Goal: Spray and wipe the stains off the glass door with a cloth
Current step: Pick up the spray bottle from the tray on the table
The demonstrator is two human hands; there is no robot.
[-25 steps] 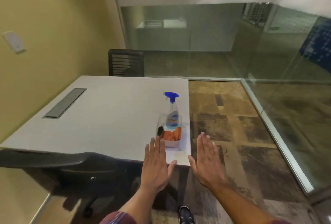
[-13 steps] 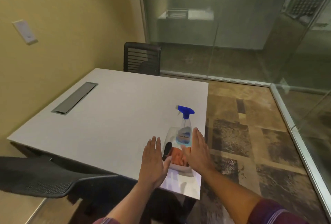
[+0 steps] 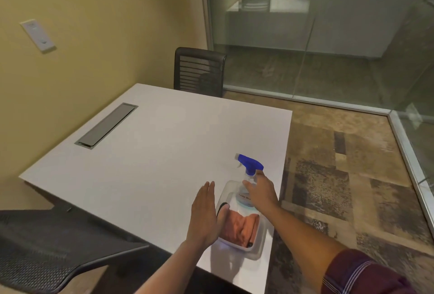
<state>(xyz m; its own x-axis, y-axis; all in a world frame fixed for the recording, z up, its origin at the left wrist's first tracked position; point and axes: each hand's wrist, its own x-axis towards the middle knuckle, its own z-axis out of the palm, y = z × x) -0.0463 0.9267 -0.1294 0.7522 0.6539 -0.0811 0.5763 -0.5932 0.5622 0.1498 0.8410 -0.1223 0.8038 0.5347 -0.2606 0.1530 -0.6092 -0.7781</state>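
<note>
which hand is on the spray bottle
The right hand, thumb and fingers curled round the clear spray bottle with the blue trigger head. The left hand is flat and open beside the clear plastic tub.

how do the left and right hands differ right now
The left hand is flat with straight fingers, while the right hand curls thumb and fingers round the spray bottle. The left hand sits beside the clear tub near the orange cloth; the right hand reaches further, to the tub's far end. Both are bare and above the white table.
</note>
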